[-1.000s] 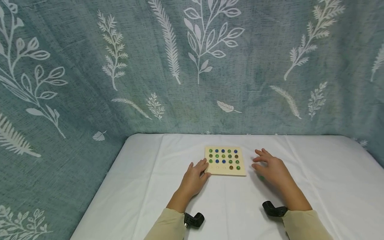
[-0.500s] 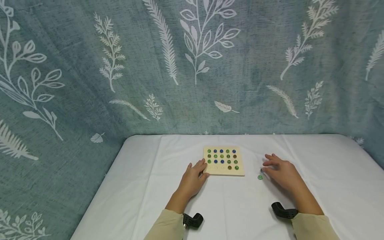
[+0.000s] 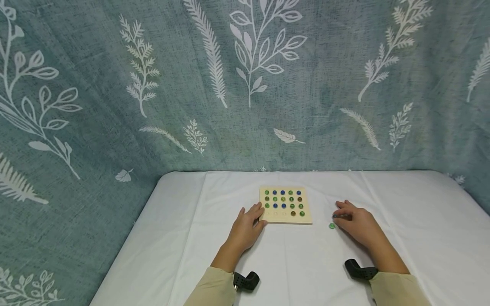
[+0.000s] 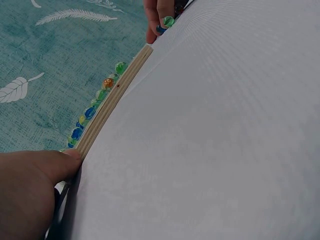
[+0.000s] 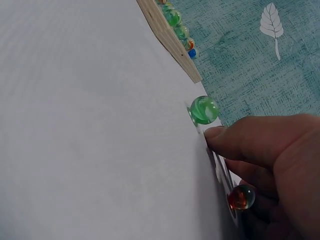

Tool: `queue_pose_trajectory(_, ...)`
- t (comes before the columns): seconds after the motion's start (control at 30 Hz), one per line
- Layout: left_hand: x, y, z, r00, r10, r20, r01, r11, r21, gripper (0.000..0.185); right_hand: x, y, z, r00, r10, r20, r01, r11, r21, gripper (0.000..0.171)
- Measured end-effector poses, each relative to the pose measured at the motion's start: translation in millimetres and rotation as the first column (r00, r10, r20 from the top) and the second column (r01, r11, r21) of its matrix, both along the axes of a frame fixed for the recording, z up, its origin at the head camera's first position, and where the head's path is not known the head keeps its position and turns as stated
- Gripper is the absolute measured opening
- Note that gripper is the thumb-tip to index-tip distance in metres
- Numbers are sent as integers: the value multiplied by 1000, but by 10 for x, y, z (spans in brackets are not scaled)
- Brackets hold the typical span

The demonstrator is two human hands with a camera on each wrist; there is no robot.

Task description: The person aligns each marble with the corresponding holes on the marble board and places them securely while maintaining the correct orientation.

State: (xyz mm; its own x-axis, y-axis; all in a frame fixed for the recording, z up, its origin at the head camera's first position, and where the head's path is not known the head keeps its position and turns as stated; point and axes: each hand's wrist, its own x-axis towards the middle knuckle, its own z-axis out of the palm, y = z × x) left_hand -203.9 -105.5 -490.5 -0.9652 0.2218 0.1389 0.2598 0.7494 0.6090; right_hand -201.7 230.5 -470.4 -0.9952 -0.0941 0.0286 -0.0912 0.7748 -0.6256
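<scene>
left hand (image 3: pixel 246 225) flat, steadying board (image 3: pixel 285 205) edge | right hand (image 3: pixel 354 221) pinching blue marble (image 3: pixel 334 216), green marble (image 3: pixel 331 226) just beside | top rows filled, three front-row holes unfilled

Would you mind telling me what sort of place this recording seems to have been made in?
Probably a staged tabletop set, not a lived-in room: a table under a white cloth, a teal leaf-print fabric backdrop hung close behind it, and just a wooden marble board with a loose green marble between the hands.
</scene>
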Motion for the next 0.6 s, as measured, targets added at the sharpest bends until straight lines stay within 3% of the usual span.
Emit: queue_pose_trajectory(0.6, 2, 1, 17, 1000, -1, 6, 1, 1000, -13, 49, 4, -19, 6, 1000, -16, 5, 16, 1000, 3, 29)
